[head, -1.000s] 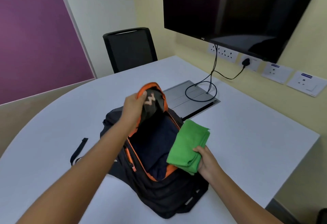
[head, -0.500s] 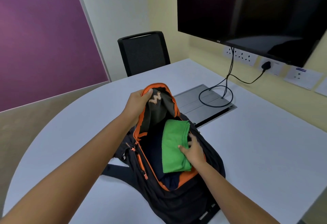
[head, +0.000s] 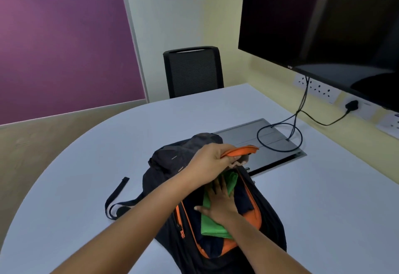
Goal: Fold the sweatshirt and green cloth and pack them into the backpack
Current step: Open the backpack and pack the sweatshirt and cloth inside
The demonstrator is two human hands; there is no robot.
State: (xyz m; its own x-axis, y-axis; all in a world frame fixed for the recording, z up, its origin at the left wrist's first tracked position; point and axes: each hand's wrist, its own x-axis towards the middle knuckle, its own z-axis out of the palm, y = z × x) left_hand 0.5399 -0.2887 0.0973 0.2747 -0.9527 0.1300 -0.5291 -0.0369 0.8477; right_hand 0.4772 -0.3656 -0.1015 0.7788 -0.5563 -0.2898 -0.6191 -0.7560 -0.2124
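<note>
The black backpack (head: 216, 198) lies on the white table (head: 86, 176) with its main compartment unzipped; the opening is edged with an orange zipper band and orange lining. Inside the compartment lies a dark navy sweatshirt (head: 243, 200), and on top of it rests the folded green cloth (head: 212, 223), a soft, flat, roughly rectangular bundle. The right hand (head: 220, 205) lies flat on the green cloth with fingers straight and spread, pressing it into the compartment. The left hand (head: 212, 161) grips the orange-edged top flap (head: 243, 151) of the backpack, fingers curled round the rim, and holds it raised over the opening. A black webbing strap (head: 116, 194) trails from the backpack across the table to the left. Beyond the backpack, a grey metal cable hatch (head: 248, 137) is set in the table, with a looped black cable (head: 280, 135) resting on it. A black mesh-backed chair (head: 193, 71) stands at the far edge.
</note>
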